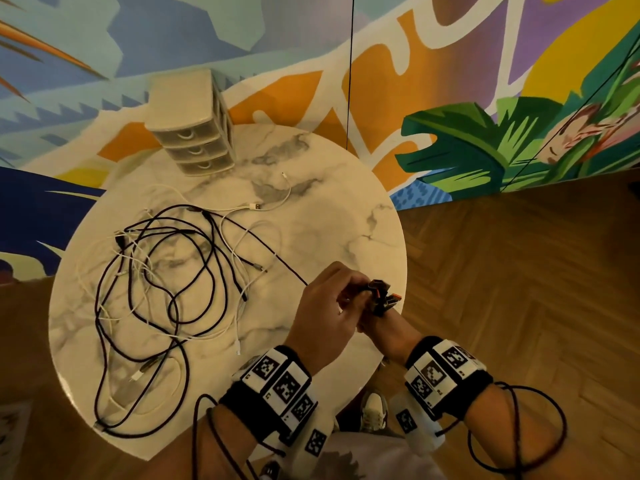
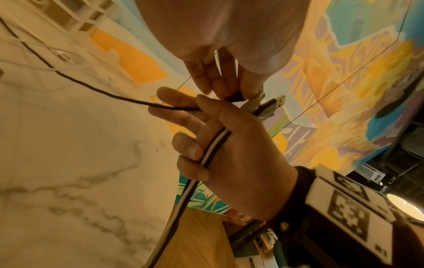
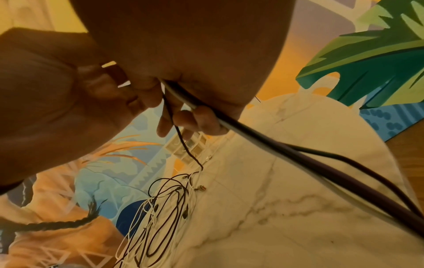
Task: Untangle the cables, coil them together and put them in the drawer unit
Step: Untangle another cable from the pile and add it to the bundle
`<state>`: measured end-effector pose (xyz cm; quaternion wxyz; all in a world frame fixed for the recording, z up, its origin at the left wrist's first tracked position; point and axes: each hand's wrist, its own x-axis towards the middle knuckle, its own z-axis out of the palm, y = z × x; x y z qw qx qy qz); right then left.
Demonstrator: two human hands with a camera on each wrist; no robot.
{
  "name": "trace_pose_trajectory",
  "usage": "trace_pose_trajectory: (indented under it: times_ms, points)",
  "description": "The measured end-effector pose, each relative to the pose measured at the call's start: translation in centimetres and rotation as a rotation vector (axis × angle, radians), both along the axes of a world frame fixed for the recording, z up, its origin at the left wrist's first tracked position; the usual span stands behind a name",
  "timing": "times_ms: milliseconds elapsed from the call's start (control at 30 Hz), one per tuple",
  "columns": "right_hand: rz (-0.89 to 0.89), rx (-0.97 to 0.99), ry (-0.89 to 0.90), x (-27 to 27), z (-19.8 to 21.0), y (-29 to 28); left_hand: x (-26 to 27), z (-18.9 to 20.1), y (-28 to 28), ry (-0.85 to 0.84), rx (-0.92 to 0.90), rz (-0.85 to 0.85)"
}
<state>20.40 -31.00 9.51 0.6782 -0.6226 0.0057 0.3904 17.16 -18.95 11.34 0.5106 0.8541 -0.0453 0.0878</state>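
Two hands meet near my edge of the round marble table [image 1: 346, 209]. My left hand [image 1: 325, 317] pinches one black cable end [image 2: 236, 96] with its fingertips [image 2: 206, 81]. My right hand [image 2: 241, 154] is curled round a bunch of cables [image 2: 213, 145], black and white side by side, and their plugs [image 1: 384, 296] stick out past the thumb. From the left wrist view I see those cables run down the palm and off the table edge. One thin black cable [image 1: 277, 258] goes from my hands out to the pile. Further out, a loose tangle of black and white cables [image 1: 166, 282] lies on the left part of the table. A white cable [image 1: 277, 199] lies past it. At the far edge stands the drawer unit [image 1: 194, 126], with all three drawers pushed in. Behind it I see a painted wall [image 1: 485, 98].
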Motion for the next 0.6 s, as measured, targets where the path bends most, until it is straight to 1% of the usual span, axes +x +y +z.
trace_pose_trajectory:
  times_ms: [33, 67, 133, 167, 233, 267, 300, 367, 433, 467, 533, 600]
  points:
    - [-0.035, 0.009, -0.020, 0.0, -0.1, 0.1, 0.0, 0.0, 0.1, 0.003, 0.012, -0.028]
    - [-0.107, 0.041, -0.003, 0.0, -0.2, 0.3, 0.0, 0.0, 0.2, -0.001, 0.031, -0.046]
    - [-0.272, 0.146, 0.032, 0.1, -0.4, 0.8, 0.2, -0.4, 0.7, -0.011, 0.072, -0.032]
    - [-0.306, 0.103, -0.016, 0.2, -0.6, 0.9, 0.3, -1.0, 0.9, 0.028, 0.079, -0.014]
    - [-0.302, -0.081, -0.190, 0.6, -0.9, 1.0, 0.5, -2.4, 1.5, 0.220, 0.079, -0.045]
    - [-0.349, -0.124, -0.221, 0.9, -0.9, 1.0, 0.3, -3.4, 1.6, 0.323, 0.107, -0.104]
    - [-0.386, -0.104, -0.222, 1.2, -0.7, 1.0, -0.2, -4.9, 1.8, 0.399, 0.169, -0.168]
    - [-0.421, 0.015, -0.182, 1.7, -0.5, 0.8, -1.5, -8.0, 2.5, 0.488, 0.310, -0.248]
    - [-0.463, 0.121, -0.083, 2.2, -0.4, 0.3, -3.1, -10.3, 4.2, 0.647, 0.406, -0.196]
    - [-0.480, 0.155, -0.040, 2.5, -0.3, -0.2, -3.8, -11.1, 5.4, 0.679, 0.421, -0.135]
    - [-0.539, 0.190, 0.001, 3.3, -0.1, -1.5, -4.7, -12.5, 8.2, 0.645, 0.402, 0.012]
    - [-0.679, 0.197, -0.009, 4.4, 0.1, -2.7, -4.6, -12.7, 10.8, 0.600, 0.429, 0.125]
